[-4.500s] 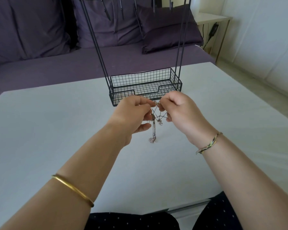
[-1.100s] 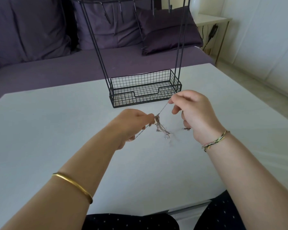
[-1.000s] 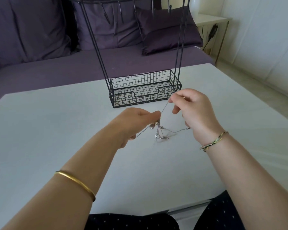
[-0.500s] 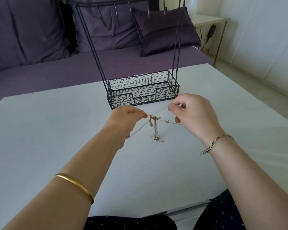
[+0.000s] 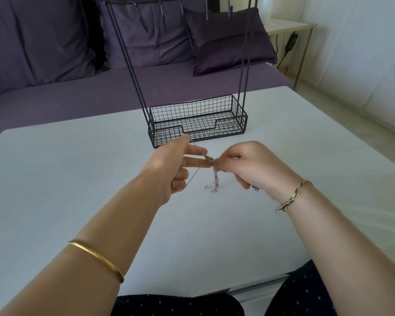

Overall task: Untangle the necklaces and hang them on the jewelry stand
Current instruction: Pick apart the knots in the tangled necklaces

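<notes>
Thin silvery tangled necklaces (image 5: 214, 181) hang between my two hands just above the white table (image 5: 78, 179). My left hand (image 5: 176, 166) has its fingers partly stretched out, with a chain strand running across them. My right hand (image 5: 246, 164) pinches the knot of chains from the right; a small piece of chain shows below its palm. The loose ends dangle down and touch the tabletop. The black wire jewelry stand (image 5: 197, 120) stands just behind my hands, its basket base holding nothing and its hooks (image 5: 160, 12) up at the top edge of view.
A purple sofa (image 5: 100, 87) with cushions runs behind the table. A small white side table (image 5: 290, 27) with a cable stands at the back right by the white wall. My dark dotted lap shows at the bottom edge.
My hands have come closer together, so the chains between them are now slack. My left fingers have spread out with a strand over them. The camera view tilted down slightly.
</notes>
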`<move>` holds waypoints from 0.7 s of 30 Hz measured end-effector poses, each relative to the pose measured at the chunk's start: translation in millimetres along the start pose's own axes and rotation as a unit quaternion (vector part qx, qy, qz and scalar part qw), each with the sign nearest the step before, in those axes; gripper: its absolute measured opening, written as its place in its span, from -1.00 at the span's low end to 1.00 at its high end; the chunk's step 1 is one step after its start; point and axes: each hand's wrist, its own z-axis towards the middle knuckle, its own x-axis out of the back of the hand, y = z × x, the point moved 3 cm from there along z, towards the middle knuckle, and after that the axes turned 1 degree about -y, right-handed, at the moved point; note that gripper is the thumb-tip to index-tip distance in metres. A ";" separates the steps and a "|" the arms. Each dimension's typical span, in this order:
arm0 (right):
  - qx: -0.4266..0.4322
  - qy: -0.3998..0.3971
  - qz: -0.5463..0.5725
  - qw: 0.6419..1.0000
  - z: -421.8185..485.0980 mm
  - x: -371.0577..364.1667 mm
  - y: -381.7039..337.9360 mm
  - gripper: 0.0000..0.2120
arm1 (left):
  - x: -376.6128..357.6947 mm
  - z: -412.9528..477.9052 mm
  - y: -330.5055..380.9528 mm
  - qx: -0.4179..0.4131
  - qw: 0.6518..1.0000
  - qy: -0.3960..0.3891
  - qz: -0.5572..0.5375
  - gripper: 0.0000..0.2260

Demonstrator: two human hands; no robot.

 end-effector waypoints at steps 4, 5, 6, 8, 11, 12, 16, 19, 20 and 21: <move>0.022 0.021 -0.015 0.999 1.8 -1.1 -0.3 -0.79 | 1.8 1.4 -0.6 -0.007 1.000 0.012 -0.006 -0.58; 0.026 0.031 -0.002 0.999 2.6 -0.4 -0.3 -0.77 | 2.6 1.7 -1.1 -0.006 1.000 0.015 -0.003 -0.58; 0.026 0.039 0.018 0.999 3.4 0.4 -0.4 -0.76 | 3.3 1.8 -1.3 -0.006 1.000 0.016 0.000 -0.59; 0.014 0.055 0.057 0.997 4.8 0.8 -0.1 -0.74 | 3.9 1.3 -1.3 -0.005 1.000 0.020 0.006 -0.58; -0.005 0.071 0.086 0.994 5.7 0.2 0.5 -0.76 | 5.1 -0.2 -0.1 -0.005 0.999 0.028 0.021 -0.56; -0.008 0.071 0.084 0.994 5.8 -0.2 0.8 -0.77 | 5.3 -0.4 0.1 -0.005 0.999 0.027 0.027 -0.55; -0.019 0.042 0.068 0.997 5.3 -5.5 3.4 -0.89 | 3.7 -1.5 -0.1 -0.004 0.999 0.010 0.035 -0.53; -0.021 -0.010 0.087 0.996 3.9 -12.5 1.4 -0.77 | 2.1 -2.6 1.7 -0.009 0.999 0.006 0.031 -0.55; -0.016 -0.032 0.096 0.995 3.3 -15.0 0.1 -0.77 | 1.3 -3.2 2.4 -0.012 0.999 0.006 0.031 -0.56; -0.008 -0.049 0.098 0.994 2.8 -17.0 -1.5 -0.80 | 0.9 -4.0 3.1 -0.015 0.999 0.008 0.031 -0.56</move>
